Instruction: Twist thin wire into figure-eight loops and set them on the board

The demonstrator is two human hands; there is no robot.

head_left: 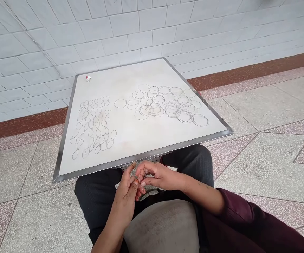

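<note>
Close together above my lap, just off the table's near edge, my left hand (pixel 127 188) and my right hand (pixel 157 175) both pinch a thin wire loop (pixel 146 174). The wire bends between my fingertips, and part of it is hidden by them. On the table lie many large thin wire rings (pixel 154 110), overlapping each other right of the middle. To the left, several wire pieces twisted into figure-eight shapes (pixel 103 143) lie in rough rows.
The white table (pixel 130 137) has a grey metal rim and stands against a white tiled wall (pixel 125 24). A small white and red object (pixel 88 78) sits near its far left corner. My knees (pixel 199 158) are under the near edge. Speckled floor tiles (pixel 273 168) surround it.
</note>
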